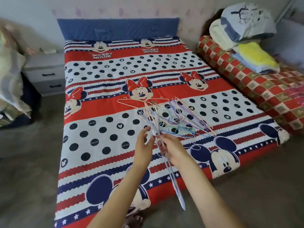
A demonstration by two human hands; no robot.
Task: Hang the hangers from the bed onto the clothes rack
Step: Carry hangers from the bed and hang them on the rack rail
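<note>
**Hangers are being gathered; nothing hung yet**

A bedroom with a bed under a red, white and navy cartoon cover (102,145). At lower centre, the right hand (171,148) grips a bundle of thin pastel wire hangers (166,162); the left hand (144,145) is spread beside it. More tangled hangers (177,117) wait at mid-frame. No rack is visible. A grey nightstand (44,74) stands upper left.

Soft, even daylight fills the room with only faint shadows and no glare, while the wide lens bows the bed (102,89) edges, the picture is slightly soft throughout, and the far left and right margins blur.
</note>
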